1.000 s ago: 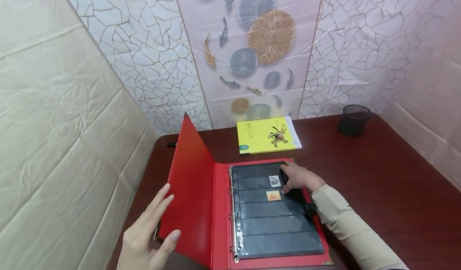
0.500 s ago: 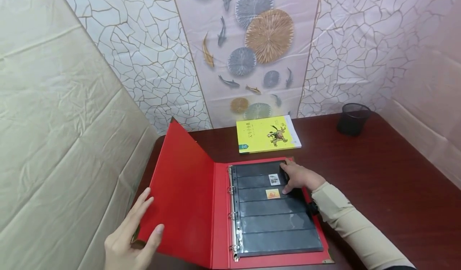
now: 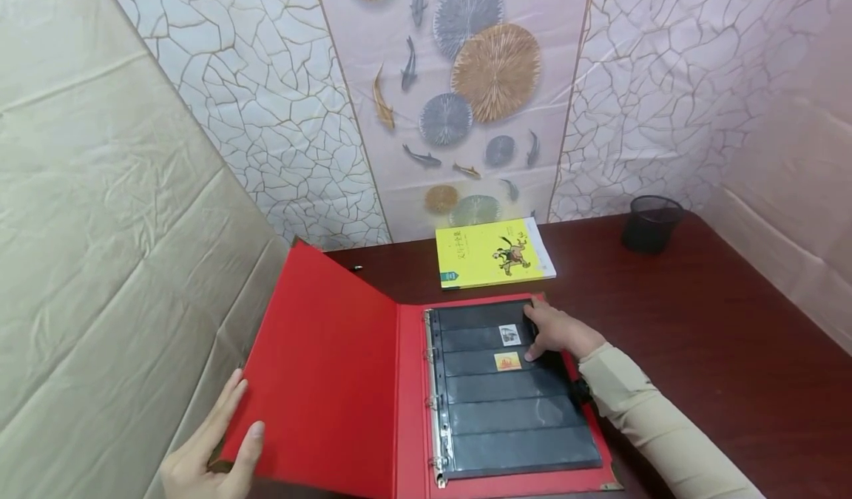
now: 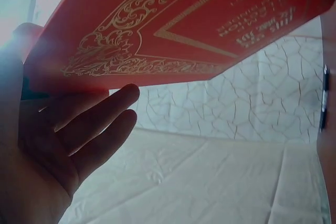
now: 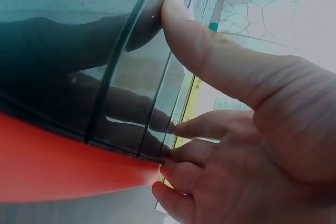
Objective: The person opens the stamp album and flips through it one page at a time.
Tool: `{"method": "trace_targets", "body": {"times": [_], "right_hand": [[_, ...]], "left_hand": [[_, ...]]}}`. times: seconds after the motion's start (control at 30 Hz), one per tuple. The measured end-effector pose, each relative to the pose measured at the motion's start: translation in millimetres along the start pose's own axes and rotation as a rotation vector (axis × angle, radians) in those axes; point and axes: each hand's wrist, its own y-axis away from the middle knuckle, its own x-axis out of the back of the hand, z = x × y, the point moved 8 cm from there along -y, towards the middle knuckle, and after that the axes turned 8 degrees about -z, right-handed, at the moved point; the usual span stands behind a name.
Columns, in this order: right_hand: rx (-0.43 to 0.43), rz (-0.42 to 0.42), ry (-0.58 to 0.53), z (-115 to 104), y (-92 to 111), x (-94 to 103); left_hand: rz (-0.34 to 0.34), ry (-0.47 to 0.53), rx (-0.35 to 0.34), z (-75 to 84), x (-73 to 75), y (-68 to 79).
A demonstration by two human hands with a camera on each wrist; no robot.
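Observation:
A red ring binder lies spread on the table, its front cover tilted up at the left. My left hand supports that cover at its outer lower corner, thumb on the inner face and straight fingers behind the edge. Gold ornament on the cover's outside shows in the left wrist view. On the right half lies a black stamp page with two stamps, a white one and an orange one. My right hand rests on the page's upper right edge; its fingertips touch the page.
A yellow book lies behind the binder. At the table's back right stands a black mesh pen cup. A pen lies at the far left, mostly hidden by the cover in the head view. Draped cloth walls surround the table.
My left hand has moved left and down with the front cover, which leans further open. My right hand has stayed at the page's upper right edge.

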Motion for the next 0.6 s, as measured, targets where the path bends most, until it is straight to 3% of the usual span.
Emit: {"method": "trace_targets", "body": {"times": [0.2,0.27,0.33,0.5,0.6], "right_hand": [[0.000,-0.006,0.016,2,3,-1.0],[0.002,-0.004,0.028,2,3,-0.7],[0.007,0.002,0.039,3,3,0.1],[0.036,0.007,0.048,0,0,1.0],[0.039,0.004,0.055,0,-1,0.5]], "left_hand": [[-0.072,-0.081,0.070,-13.5,7.0,12.3],[-0.100,-0.101,0.108,-25.9,8.7,20.7],[-0.133,-0.142,0.185,-34.8,10.3,26.2],[-0.242,-0.373,0.495,-53.1,15.9,41.2],[-0.244,-0.399,0.608,-62.8,19.1,48.6]]}}
